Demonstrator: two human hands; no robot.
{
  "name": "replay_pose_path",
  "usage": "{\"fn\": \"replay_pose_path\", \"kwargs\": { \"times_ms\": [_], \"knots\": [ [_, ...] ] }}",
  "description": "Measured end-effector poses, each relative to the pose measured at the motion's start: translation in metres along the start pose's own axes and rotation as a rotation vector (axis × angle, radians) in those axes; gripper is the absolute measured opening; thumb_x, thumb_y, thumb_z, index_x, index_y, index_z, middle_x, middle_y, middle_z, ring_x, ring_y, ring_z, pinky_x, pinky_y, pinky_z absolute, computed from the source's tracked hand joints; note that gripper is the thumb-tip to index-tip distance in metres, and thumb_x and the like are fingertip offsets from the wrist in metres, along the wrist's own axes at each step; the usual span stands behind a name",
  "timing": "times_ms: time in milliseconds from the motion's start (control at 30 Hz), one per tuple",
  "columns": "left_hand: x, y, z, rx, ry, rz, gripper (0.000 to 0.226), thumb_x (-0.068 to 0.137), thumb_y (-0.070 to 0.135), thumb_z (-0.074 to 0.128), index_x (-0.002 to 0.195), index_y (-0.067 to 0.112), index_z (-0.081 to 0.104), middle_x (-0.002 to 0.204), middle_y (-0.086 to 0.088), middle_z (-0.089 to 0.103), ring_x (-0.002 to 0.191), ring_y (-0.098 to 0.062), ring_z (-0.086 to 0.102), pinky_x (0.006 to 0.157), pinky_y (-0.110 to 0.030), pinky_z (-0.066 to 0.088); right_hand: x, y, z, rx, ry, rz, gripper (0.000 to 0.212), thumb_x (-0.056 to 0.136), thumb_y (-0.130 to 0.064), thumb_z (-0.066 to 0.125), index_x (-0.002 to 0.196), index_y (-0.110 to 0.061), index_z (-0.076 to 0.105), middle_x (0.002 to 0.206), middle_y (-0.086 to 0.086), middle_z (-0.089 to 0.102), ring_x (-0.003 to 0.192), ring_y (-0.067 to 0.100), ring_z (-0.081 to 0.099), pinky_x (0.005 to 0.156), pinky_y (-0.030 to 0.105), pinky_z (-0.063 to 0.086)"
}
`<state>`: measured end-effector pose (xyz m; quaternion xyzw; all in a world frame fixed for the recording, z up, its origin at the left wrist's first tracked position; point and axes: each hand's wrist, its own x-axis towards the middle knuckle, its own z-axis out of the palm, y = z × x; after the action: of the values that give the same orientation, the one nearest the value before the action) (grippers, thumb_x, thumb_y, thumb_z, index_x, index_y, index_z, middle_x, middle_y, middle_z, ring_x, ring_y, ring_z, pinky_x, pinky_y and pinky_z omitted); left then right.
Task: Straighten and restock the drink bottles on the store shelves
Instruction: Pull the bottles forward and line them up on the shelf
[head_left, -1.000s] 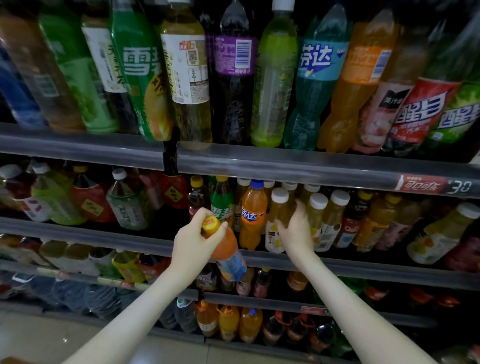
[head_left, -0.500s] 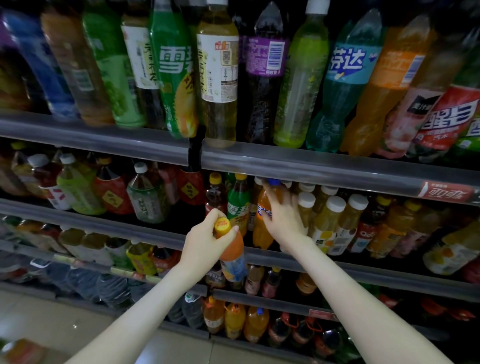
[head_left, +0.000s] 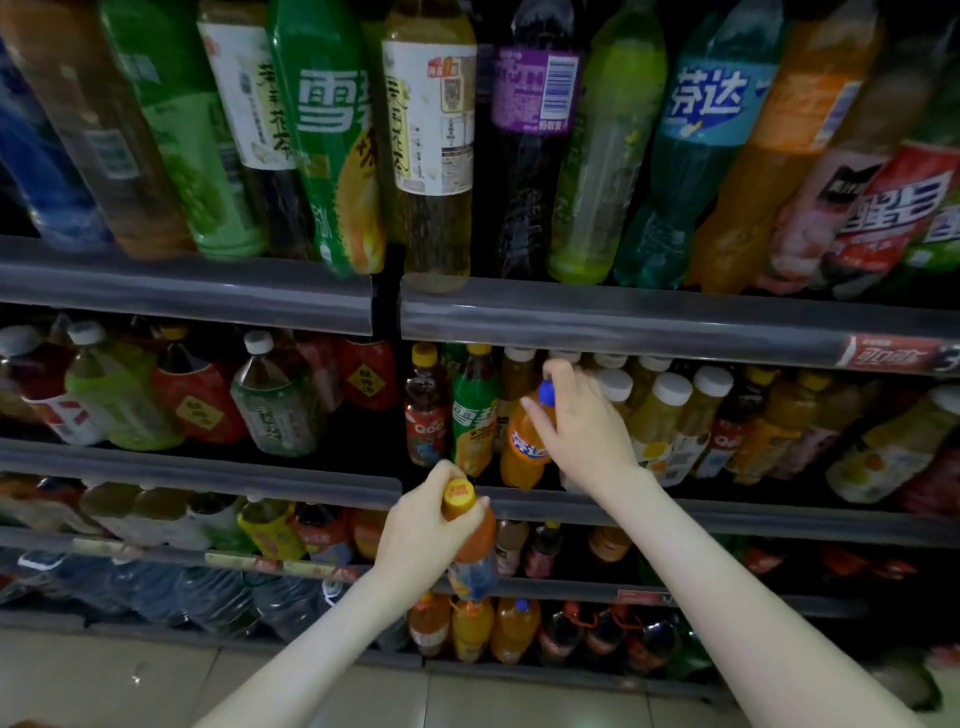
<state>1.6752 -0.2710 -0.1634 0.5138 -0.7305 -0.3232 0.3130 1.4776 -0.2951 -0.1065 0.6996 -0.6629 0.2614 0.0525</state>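
Observation:
My left hand (head_left: 423, 525) grips an orange drink bottle with a yellow cap (head_left: 470, 540) by its neck, held in front of the shelf edge below the second shelf. My right hand (head_left: 584, 426) reaches into the second shelf and holds the neck of an orange soda bottle with a blue cap (head_left: 524, 441), which leans slightly. A green soda bottle (head_left: 472, 415) and a dark Qoo bottle (head_left: 427, 410) stand just left of it. Several white-capped juice bottles (head_left: 662, 415) stand to its right.
Large bottles (head_left: 434, 130) fill the top shelf behind a grey rail (head_left: 623, 322). Tea bottles (head_left: 270, 400) sit on the second shelf at left. Lower shelves hold small bottles (head_left: 470, 629) and water packs (head_left: 156, 592). Tiled floor (head_left: 130, 680) lies below.
My right hand has moved left from the white-capped juice bottles to the blue-capped orange soda bottle and taken hold of its neck. The left hand keeps the yellow-capped bottle in about the same place.

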Motion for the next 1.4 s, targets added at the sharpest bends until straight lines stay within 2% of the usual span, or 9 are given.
{"fn": "replay_pose_path", "kwargs": {
  "times_ms": [100, 233, 367, 533, 667, 833, 967, 1200, 1400],
  "knots": [
    [-0.001, 0.001, 0.005, 0.017, -0.024, 0.022, 0.024, 0.086, 0.043, 0.063, 0.084, 0.031, 0.042, 0.061, 0.008, 0.052, 0.059, -0.004, 0.053, 0.051, -0.021, 0.032, -0.016, -0.004, -0.006, 0.031, 0.014, -0.051, 0.039, 0.096, -0.030, 0.053, 0.128, -0.008, 0.047, 0.107, 0.007, 0.054, 0.088, 0.022, 0.057, 0.061, 0.032, 0.052],
    [-0.015, 0.007, 0.010, 0.046, -0.048, 0.043, 0.024, 0.087, 0.043, 0.062, 0.084, 0.032, 0.040, 0.065, 0.007, 0.055, 0.062, -0.005, 0.054, 0.051, -0.022, 0.035, -0.047, -0.001, -0.017, 0.036, 0.091, -0.152, 0.019, 0.092, -0.024, 0.060, 0.102, -0.007, 0.060, 0.093, 0.002, 0.054, 0.072, 0.017, 0.057, 0.050, 0.021, 0.045],
    [-0.032, 0.013, 0.014, 0.069, -0.033, 0.043, 0.023, 0.087, 0.042, 0.061, 0.087, 0.031, 0.041, 0.068, 0.006, 0.057, 0.065, -0.006, 0.056, 0.055, -0.032, 0.043, -0.061, -0.005, -0.048, 0.170, 0.196, -0.135, 0.022, 0.091, -0.030, 0.054, 0.099, -0.009, 0.058, 0.093, 0.000, 0.052, 0.070, 0.013, 0.053, 0.052, 0.024, 0.047],
    [-0.065, 0.011, 0.040, 0.155, -0.026, -0.032, 0.025, 0.086, 0.043, 0.061, 0.090, 0.029, 0.041, 0.072, 0.011, 0.056, 0.072, -0.011, 0.055, 0.060, -0.032, 0.041, -0.102, 0.013, -0.039, 0.289, -0.055, -0.066, 0.018, 0.091, -0.034, 0.055, 0.096, -0.017, 0.053, 0.095, -0.006, 0.046, 0.078, 0.017, 0.053, 0.064, 0.035, 0.048],
    [-0.090, -0.034, 0.084, 0.290, -0.151, -0.118, 0.031, 0.087, 0.047, 0.059, 0.093, 0.024, 0.039, 0.079, 0.005, 0.060, 0.081, -0.023, 0.062, 0.061, -0.033, 0.041, -0.167, 0.050, 0.032, 0.309, -0.308, 0.077, 0.014, 0.089, -0.028, 0.062, 0.092, -0.021, 0.050, 0.095, -0.008, 0.043, 0.077, 0.019, 0.053, 0.067, 0.037, 0.047],
    [-0.122, -0.147, 0.180, 0.534, -0.486, -0.273, 0.046, 0.093, 0.049, 0.046, 0.127, 0.019, 0.036, 0.112, -0.005, 0.062, 0.101, -0.029, 0.061, 0.075, -0.034, 0.046, -0.272, 0.099, 0.186, 0.223, -0.674, 0.197, 0.013, 0.088, -0.026, 0.055, 0.098, -0.019, 0.050, 0.105, -0.006, 0.041, 0.086, 0.025, 0.056, 0.064, 0.035, 0.042],
    [-0.149, -0.266, 0.271, 0.615, -0.719, -0.269, 0.056, 0.097, 0.048, 0.040, 0.142, 0.018, 0.026, 0.132, -0.008, 0.049, 0.108, -0.031, 0.059, 0.082, -0.037, 0.050, -0.355, 0.131, 0.320, 0.098, -0.887, 0.210, 0.020, 0.092, -0.024, 0.049, 0.109, -0.014, 0.052, 0.117, 0.001, 0.043, 0.104, 0.025, 0.053, 0.074, 0.039, 0.046],
    [-0.183, -0.430, 0.411, 0.602, -0.790, -0.358, 0.051, 0.100, 0.042, 0.038, 0.142, 0.017, 0.024, 0.126, -0.010, 0.052, 0.103, -0.032, 0.060, 0.076, -0.037, 0.049, -0.469, 0.174, 0.507, 0.005, -1.080, 0.264, 0.027, 0.094, -0.010, 0.046, 0.121, -0.011, 0.046, 0.125, 0.006, 0.039, 0.114, 0.025, 0.048, 0.081, 0.037, 0.046],
    [-0.202, -0.512, 0.470, 0.740, -0.878, -0.386, 0.053, 0.101, 0.040, 0.036, 0.145, 0.015, 0.019, 0.126, -0.011, 0.053, 0.105, -0.031, 0.060, 0.072, -0.036, 0.047, -0.523, 0.187, 0.572, -0.035, -1.098, 0.305, 0.038, 0.095, -0.009, 0.043, 0.132, -0.016, 0.039, 0.132, 0.003, 0.037, 0.117, 0.023, 0.046, 0.084, 0.034, 0.046]
  ]
}}
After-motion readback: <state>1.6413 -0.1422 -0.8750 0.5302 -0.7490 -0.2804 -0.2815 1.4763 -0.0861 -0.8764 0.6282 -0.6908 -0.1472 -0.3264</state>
